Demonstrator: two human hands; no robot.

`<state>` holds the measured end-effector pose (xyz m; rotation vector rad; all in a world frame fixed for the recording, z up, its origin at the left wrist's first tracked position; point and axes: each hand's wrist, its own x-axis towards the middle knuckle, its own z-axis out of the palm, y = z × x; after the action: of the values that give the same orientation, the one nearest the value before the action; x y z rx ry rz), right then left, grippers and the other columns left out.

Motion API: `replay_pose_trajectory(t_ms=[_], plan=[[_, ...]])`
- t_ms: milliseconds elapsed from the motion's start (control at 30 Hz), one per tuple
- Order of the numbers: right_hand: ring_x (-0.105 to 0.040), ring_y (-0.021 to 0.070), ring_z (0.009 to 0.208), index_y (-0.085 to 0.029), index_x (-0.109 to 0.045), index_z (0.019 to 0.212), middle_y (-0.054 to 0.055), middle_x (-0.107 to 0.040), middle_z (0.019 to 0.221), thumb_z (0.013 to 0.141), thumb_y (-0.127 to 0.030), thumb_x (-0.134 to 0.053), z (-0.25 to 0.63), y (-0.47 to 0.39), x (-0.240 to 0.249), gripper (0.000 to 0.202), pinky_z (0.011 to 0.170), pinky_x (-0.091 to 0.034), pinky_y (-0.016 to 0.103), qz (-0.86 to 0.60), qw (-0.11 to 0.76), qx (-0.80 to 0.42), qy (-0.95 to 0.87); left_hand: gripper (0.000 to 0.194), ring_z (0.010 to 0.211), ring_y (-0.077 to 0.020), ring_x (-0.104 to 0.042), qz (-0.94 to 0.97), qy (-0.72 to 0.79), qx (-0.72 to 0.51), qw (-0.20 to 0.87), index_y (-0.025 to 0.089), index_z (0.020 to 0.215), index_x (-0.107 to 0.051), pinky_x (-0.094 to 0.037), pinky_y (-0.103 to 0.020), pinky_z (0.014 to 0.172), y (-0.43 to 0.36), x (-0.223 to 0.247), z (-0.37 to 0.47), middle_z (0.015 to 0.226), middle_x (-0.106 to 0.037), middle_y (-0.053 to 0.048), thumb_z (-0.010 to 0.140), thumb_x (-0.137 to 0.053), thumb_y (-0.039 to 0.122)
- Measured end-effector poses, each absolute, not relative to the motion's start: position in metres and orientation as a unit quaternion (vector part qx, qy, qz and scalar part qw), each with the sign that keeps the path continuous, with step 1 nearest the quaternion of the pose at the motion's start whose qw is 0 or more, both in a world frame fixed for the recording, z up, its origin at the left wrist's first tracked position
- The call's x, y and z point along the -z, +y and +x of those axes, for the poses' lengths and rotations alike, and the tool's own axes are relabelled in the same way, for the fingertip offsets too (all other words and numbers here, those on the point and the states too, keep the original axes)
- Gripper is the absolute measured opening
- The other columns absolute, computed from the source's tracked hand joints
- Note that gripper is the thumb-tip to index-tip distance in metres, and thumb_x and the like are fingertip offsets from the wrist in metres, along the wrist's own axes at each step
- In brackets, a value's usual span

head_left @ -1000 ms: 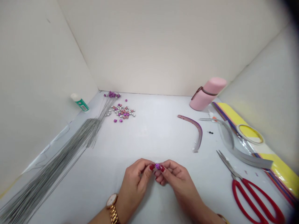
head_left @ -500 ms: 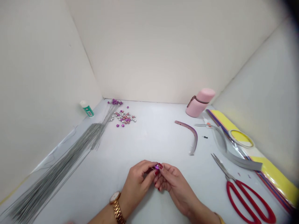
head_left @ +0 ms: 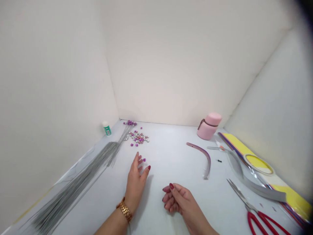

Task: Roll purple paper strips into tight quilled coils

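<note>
My left hand is open over the table, its thumb and fingers apart. Just beyond its fingertips is a small purple paper star; I cannot tell whether it lies on the table or is in the air. Further off is a loose pile of small stars in purple, silver and pink. My right hand is loosely closed near the front, thumb pressed against the index finger, with nothing visible in it.
On the left lie a bundle of thin grey wires, star-tipped wires and a glue stick. Rightward are a pink flask, a curved purplish strip, red-handled scissors, a tape roll, grey strips and yellow sheets.
My hands have come apart. The left hand has moved forward and left and opened, and the purple star is no longer between both hands' fingers. The view has tilted up slightly.
</note>
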<state>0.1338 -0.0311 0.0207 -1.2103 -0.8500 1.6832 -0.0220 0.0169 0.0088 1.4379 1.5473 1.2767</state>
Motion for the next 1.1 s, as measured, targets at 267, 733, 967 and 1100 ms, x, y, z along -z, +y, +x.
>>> replay_pose_trajectory(t_ms=[267, 733, 967, 1100], plan=[[-0.054, 0.0089, 0.047, -0.012, -0.058, 0.074, 0.003, -0.061, 0.059, 0.074, -0.049, -0.054, 0.133, -0.031, -0.004, 0.037, 0.045, -0.036, 0.019, -0.464, 0.417, -0.65, -0.434, 0.028, 0.085, -0.0188, -0.056, 0.745, 0.489, -0.37, 0.262, 0.02, 0.096, -0.062, -0.043, -0.031, 0.08, 0.002, -0.005, -0.014, 0.089, -0.064, -0.007, 0.078, -0.042, 0.013], [-0.058, 0.0198, 0.068, -0.018, -0.057, 0.082, 0.005, -0.062, 0.074, 0.079, -0.033, -0.043, 0.205, 0.001, -0.01, 0.021, 0.064, -0.045, 0.03, -0.628, 0.484, -0.181, -0.582, 0.026, 0.081, -0.019, -0.055, 0.778, 0.46, -0.345, 0.254, 0.019, 0.084, -0.064, -0.042, -0.03, 0.075, 0.003, -0.009, -0.015, 0.085, -0.061, -0.006, 0.077, -0.04, 0.014], [-0.039, 0.0315, 0.109, -0.011, -0.052, 0.102, 0.019, -0.047, 0.112, 0.073, -0.035, -0.05, 0.261, 0.024, -0.001, 0.038, 0.09, -0.03, 0.043, -0.725, 0.455, 0.016, -0.517, 0.024, 0.084, -0.0199, -0.055, 0.794, 0.452, -0.32, 0.25, 0.02, 0.085, -0.064, -0.041, -0.031, 0.078, 0.003, -0.011, -0.014, 0.088, -0.06, -0.006, 0.078, -0.04, 0.019], [-0.043, 0.0355, 0.104, -0.009, -0.06, 0.085, 0.022, -0.052, 0.106, 0.068, -0.028, -0.056, 0.264, 0.026, 0.006, 0.026, 0.086, -0.032, 0.044, -0.757, 0.395, 0.03, -0.519, 0.024, 0.084, -0.0207, -0.055, 0.795, 0.447, -0.323, 0.254, 0.02, 0.084, -0.064, -0.042, -0.032, 0.078, 0.004, -0.011, -0.015, 0.088, -0.06, -0.007, 0.078, -0.041, 0.02]])
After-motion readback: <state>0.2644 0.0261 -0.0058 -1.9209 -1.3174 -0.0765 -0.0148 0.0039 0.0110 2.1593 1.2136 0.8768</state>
